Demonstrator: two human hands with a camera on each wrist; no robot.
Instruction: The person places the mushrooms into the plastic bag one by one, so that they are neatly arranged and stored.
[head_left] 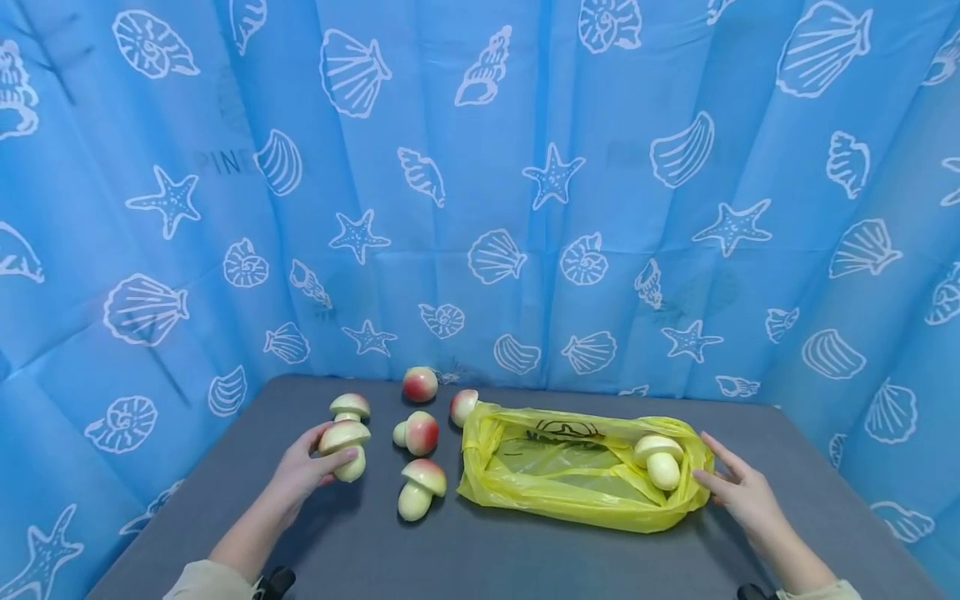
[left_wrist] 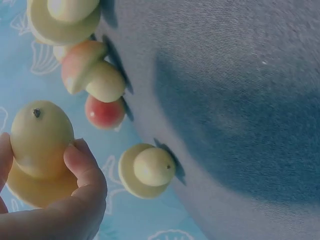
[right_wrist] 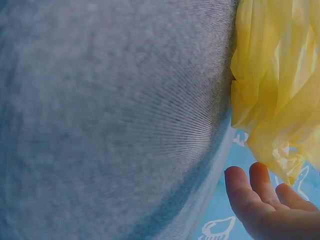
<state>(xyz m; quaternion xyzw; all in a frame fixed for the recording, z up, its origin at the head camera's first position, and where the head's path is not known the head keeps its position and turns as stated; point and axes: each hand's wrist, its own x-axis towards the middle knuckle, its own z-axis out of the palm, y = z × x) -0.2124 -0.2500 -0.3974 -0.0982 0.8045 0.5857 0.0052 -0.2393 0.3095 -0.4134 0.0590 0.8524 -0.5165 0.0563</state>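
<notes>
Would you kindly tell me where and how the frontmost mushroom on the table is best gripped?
Likely by the pale stem, pinched across its sides from the near side: the mushroom lies with that stem toward the front, its wider, reddish cap behind.

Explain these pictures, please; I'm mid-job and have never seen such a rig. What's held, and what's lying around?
There's no machine: these are a person's two bare hands. The wide picture comes from a camera worn on the head; the other two come from one on each wrist. The left hand holds a mushroom-shaped piece. The right hand is beside the end of an open yellow bag; whether it touches, I can't tell. A second piece lies in the bag, and five more pieces are on the grey table.
</notes>
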